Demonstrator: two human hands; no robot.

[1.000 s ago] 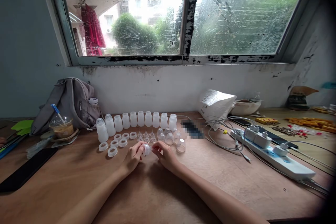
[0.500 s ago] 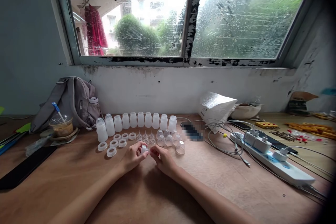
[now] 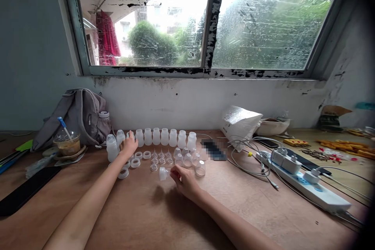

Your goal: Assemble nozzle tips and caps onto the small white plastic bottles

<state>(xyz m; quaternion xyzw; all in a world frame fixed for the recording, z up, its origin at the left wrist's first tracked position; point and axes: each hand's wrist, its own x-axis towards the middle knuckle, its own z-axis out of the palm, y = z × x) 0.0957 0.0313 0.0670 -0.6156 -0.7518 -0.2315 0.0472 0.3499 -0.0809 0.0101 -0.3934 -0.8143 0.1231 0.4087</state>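
Observation:
My left hand (image 3: 128,147) is at the third frosted baby bottle (image 3: 132,135) from the left, fingers round its upper part; the hand hides most of it. My right hand (image 3: 186,181) pinches a clear bottle nipple fitted in a screw ring (image 3: 163,174), held sideways above the table. Along the back stands a row of baby bottles (image 3: 156,136); the two leftmost wear clear caps (image 3: 110,139). In front lie loose screw rings (image 3: 135,163), several nipples (image 3: 161,159) and clear dome caps (image 3: 200,168), the caps beside my right hand.
A drink cup (image 3: 68,142) and a grey backpack (image 3: 80,115) are at the left, near a black flat object (image 3: 27,189). At the right lie tangled cables (image 3: 249,164), a power strip (image 3: 307,183) and a white bag (image 3: 241,123). The window wall closes off the back.
My left hand has let go of the ring and nipple and moved left and back to the bottle row. The right hand now holds the ring and nipple alone.

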